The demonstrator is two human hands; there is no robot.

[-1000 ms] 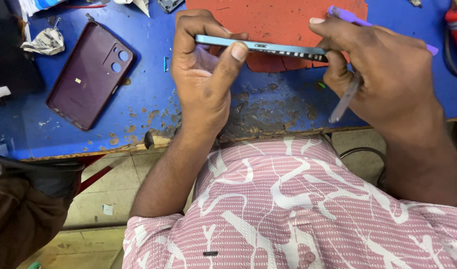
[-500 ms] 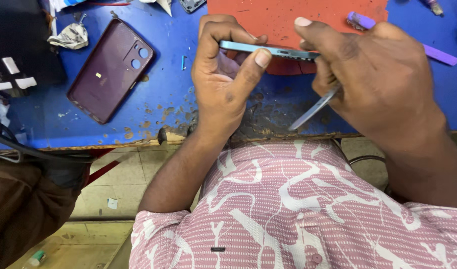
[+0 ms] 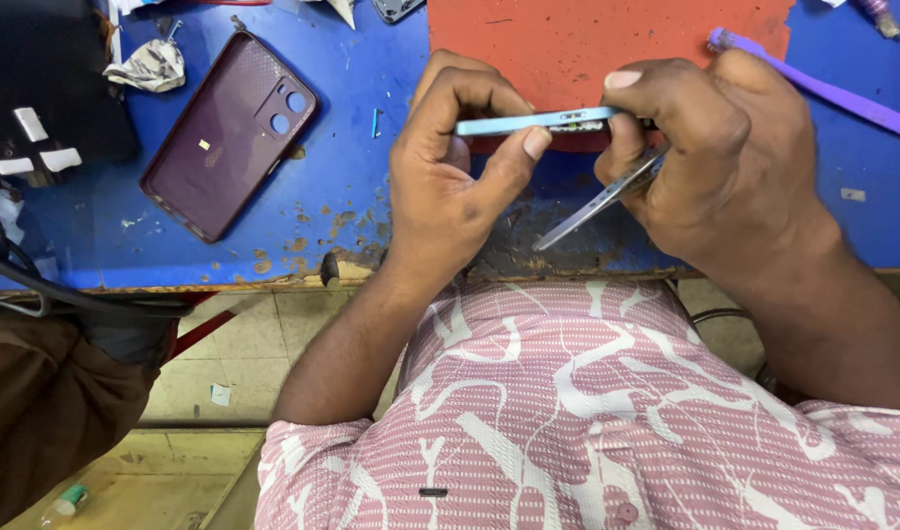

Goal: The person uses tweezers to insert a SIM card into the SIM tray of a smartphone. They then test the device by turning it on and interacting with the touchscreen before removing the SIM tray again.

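Spanning both grips: phone frame, left hand, right hand pinching ends.

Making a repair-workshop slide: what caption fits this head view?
Both hands, left hand and right hand, hold a light-blue phone edge-on; metal tweezers in the right.

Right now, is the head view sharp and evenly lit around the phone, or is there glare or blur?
Head view: sharp on the light-blue phone, left hand and right hand; even light, no glare; soft shadow beneath hands; metal tweezers crisp.
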